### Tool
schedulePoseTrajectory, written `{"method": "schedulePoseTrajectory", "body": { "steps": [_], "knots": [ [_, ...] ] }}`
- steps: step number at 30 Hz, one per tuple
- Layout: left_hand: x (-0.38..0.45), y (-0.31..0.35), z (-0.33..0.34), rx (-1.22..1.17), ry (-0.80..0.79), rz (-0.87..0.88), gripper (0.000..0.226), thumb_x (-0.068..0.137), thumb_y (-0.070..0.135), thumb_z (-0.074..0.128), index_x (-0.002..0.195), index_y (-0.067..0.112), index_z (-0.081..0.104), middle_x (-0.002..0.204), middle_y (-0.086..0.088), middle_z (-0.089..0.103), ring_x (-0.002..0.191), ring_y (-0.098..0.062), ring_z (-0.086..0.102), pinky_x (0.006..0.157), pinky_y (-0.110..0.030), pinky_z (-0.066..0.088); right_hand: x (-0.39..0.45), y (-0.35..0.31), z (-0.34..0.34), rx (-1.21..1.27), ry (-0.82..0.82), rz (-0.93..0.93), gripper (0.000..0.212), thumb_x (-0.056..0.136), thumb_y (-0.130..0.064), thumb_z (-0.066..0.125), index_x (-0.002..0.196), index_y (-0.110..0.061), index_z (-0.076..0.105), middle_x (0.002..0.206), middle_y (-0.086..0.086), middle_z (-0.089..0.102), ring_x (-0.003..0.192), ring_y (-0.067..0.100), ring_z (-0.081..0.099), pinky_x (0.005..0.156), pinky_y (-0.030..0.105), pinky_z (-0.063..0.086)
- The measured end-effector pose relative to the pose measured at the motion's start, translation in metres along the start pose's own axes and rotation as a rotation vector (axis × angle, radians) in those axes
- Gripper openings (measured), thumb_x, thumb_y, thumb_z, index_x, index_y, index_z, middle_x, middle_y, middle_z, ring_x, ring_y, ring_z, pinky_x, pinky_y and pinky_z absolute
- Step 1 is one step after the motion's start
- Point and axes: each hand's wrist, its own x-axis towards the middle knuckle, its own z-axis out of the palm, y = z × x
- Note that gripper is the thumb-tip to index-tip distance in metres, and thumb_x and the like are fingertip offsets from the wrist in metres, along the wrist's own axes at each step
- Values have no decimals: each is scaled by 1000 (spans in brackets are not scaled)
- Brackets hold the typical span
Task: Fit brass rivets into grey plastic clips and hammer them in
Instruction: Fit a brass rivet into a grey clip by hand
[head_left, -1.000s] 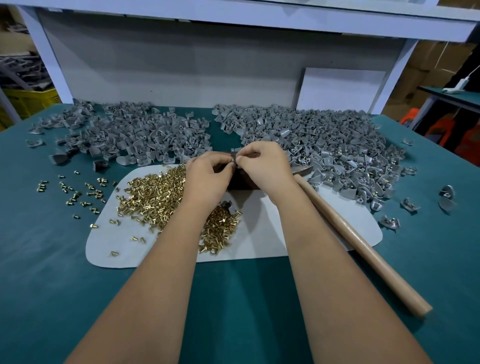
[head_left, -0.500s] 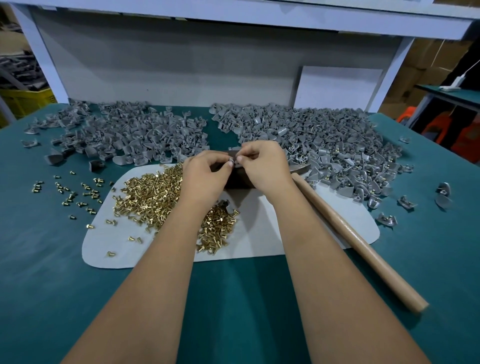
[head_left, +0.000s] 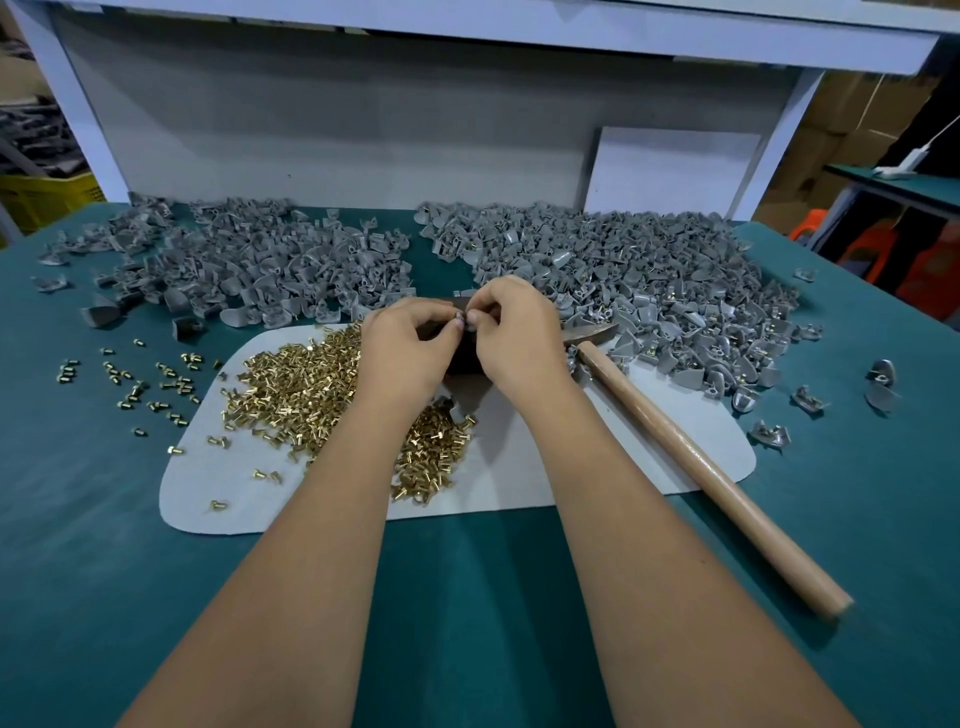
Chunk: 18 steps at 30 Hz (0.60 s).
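Both hands meet over the white mat (head_left: 519, 483): the left hand (head_left: 410, 348) and the right hand (head_left: 514, 332) pinch a small grey clip (head_left: 464, 318) between their fingertips, just above a dark block. A heap of brass rivets (head_left: 301, 384) lies on the mat under the left wrist. The hammer (head_left: 691, 457) rests beside the right forearm, with piles of grey clips (head_left: 649, 280) behind.

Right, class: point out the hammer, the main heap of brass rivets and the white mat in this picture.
hammer (head_left: 691, 457): head view, middle of its wooden handle.
heap of brass rivets (head_left: 301, 384): head view, centre of the heap left of the hands.
white mat (head_left: 519, 467): head view, bare patch between the forearms.
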Motion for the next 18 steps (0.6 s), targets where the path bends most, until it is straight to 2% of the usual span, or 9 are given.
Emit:
{"method": "schedulePoseTrajectory", "body": {
  "steps": [3,9,14,18],
  "knots": [
    [1,-1,0,-8,-1,-4,13,89,16,67,97,17,77,101,6,68,109,-20,60,104,-45,42,-1,-1,0,-10,14,2,16,88,-6,60,76,-16,62,89,-6,55,81,10,48,69,19,32],
    [0,-1,0,-22,-3,23,14,88,12,67,97,14,77,101,3,70,103,-17,62,102,-42,44,-1,-6,2,21,13,102,13,89,-8,59,78,-15,62,94,1,62,86,19,56,77,31,46],
    [0,-2,0,-22,-3,6,14,89,14,68,99,14,77,105,0,70,107,-18,61,103,-43,43,-2,-4,-1,39,8,99,11,89,-9,60,81,-15,65,91,-2,62,87,18,56,78,31,46],
    [0,-4,0,30,2,-59,13,89,24,68,99,24,76,106,8,70,116,-26,55,101,-46,43,-3,-1,-2,40,17,64,11,87,-7,60,81,-14,66,90,-2,62,85,16,55,76,29,45]
  ]
}}
